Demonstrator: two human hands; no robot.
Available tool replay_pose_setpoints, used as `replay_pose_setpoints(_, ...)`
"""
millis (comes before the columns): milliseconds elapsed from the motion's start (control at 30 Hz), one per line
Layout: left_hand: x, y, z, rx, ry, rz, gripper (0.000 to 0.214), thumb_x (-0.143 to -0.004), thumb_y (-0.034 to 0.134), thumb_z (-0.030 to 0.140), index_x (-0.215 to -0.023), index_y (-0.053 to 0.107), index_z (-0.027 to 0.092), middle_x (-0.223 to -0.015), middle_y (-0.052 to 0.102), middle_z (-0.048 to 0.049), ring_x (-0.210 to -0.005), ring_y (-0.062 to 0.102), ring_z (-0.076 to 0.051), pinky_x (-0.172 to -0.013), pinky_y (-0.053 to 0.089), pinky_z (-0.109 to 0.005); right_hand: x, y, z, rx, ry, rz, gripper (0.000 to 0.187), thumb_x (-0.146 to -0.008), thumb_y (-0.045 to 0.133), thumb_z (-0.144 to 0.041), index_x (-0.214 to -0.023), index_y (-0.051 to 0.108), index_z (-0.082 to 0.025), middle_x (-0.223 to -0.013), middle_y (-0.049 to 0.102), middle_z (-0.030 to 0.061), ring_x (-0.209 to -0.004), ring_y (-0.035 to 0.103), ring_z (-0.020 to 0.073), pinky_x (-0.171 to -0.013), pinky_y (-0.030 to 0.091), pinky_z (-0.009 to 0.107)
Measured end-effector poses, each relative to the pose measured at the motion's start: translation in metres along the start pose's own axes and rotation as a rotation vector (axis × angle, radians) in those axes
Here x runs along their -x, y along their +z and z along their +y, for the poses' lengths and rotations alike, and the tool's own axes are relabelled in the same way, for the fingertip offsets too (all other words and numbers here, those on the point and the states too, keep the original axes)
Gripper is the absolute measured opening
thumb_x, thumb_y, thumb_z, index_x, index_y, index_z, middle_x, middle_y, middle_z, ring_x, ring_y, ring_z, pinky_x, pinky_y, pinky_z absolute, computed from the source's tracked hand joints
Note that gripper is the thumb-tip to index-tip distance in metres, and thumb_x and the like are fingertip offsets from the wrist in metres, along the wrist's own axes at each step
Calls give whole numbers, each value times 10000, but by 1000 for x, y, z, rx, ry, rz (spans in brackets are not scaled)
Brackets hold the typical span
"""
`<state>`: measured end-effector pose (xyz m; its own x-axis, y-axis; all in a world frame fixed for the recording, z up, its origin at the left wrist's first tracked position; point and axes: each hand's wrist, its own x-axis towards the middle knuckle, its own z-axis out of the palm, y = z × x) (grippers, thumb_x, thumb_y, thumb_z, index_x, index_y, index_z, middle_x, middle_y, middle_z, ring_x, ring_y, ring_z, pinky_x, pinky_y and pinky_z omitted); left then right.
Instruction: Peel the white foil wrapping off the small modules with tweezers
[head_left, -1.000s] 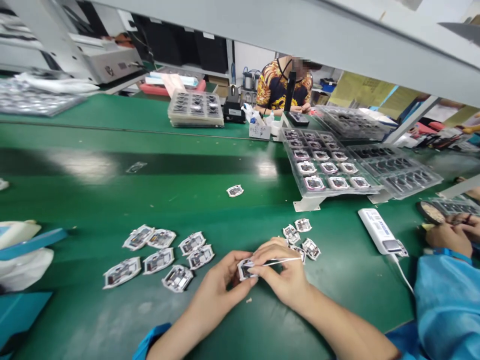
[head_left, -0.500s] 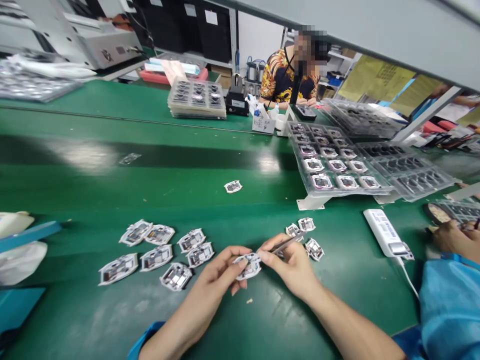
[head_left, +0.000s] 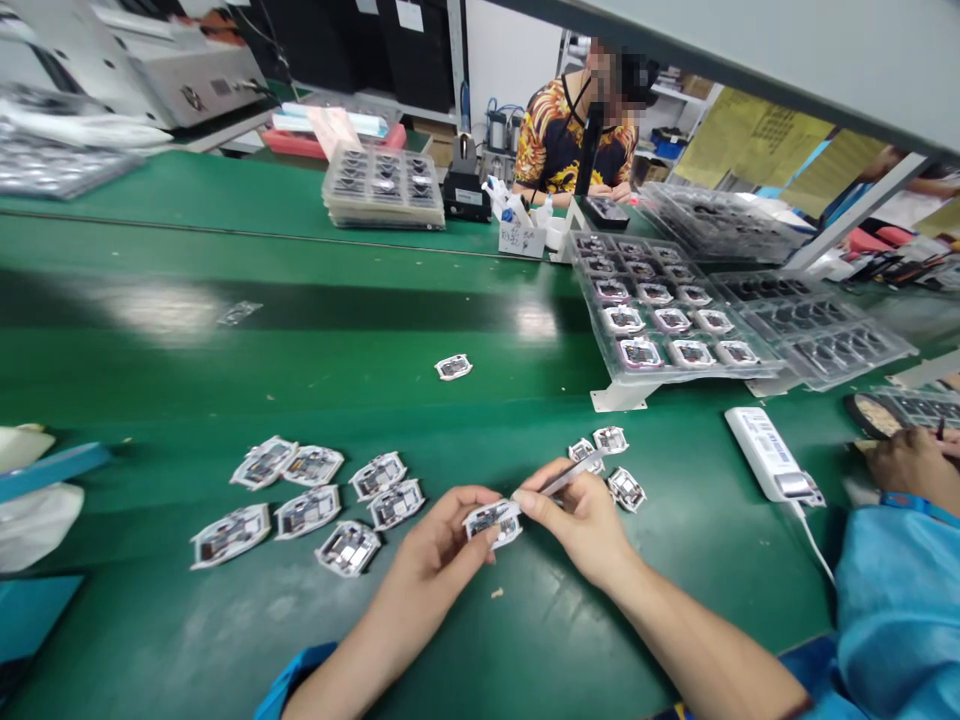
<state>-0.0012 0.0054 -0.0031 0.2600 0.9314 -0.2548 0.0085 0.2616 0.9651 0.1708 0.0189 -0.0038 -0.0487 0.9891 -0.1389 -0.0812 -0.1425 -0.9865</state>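
Between thumb and fingers, my left hand (head_left: pixel 442 545) grips a small white-framed electronic module (head_left: pixel 504 517) with a circuit board in it. My right hand (head_left: pixel 581 520) is closed on a pair of metal tweezers (head_left: pixel 570 474), whose one end slants up to the right; its fingertips meet the module's right edge. Several similar modules (head_left: pixel 347 549) lie on the green table left of my left hand. A smaller group of modules (head_left: pixel 626 489) rests just beyond my right hand. One module (head_left: pixel 454 367) sits alone farther back.
A clear tray of modules (head_left: pixel 671 320) stands raised on white supports at the right. Near it lie a white power strip (head_left: pixel 765 455) and its cable. A co-worker's hand (head_left: pixel 911 470) is at the far right. Stacked trays (head_left: pixel 384 190) and a white box (head_left: pixel 521 238) stand behind.
My left thumb has shifted lower on the module, baring more of its face, and the module is tilted slightly differently. The view has moved a little. Both hands keep their hold.
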Motion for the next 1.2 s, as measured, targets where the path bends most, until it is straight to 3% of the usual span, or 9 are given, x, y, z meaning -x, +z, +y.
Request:
replay_pose_setpoints(567,2,0,-3,-33,15,-20,221,-825,622,346,-994,600,204,-753,602,12,-639,541,-144,-581,423,-240,-1,1,-3,35,-22,38,165,-690,764,-313,-718,664,-186,-692,673,4,-664,605,159,-667,454,288)
replay_pose_setpoints(967,4,3,6,103,-128,79,292,-757,710,382,-965,640,189,-758,635,16,-613,533,-123,-575,408,-226,7,2,-3,126,-157,47,105,-768,733,-276,-751,670,-194,-739,716,21,-715,667,181,-667,497,290)
replay_pose_setpoints(1200,2,10,-3,149,-152,170,356,-743,724,434,-968,649,168,-669,589,32,-586,478,-116,-544,380,-216,12,6,-2,201,-244,55,79,-802,718,-252,-765,679,-193,-747,733,35,-723,680,190,-694,514,312)
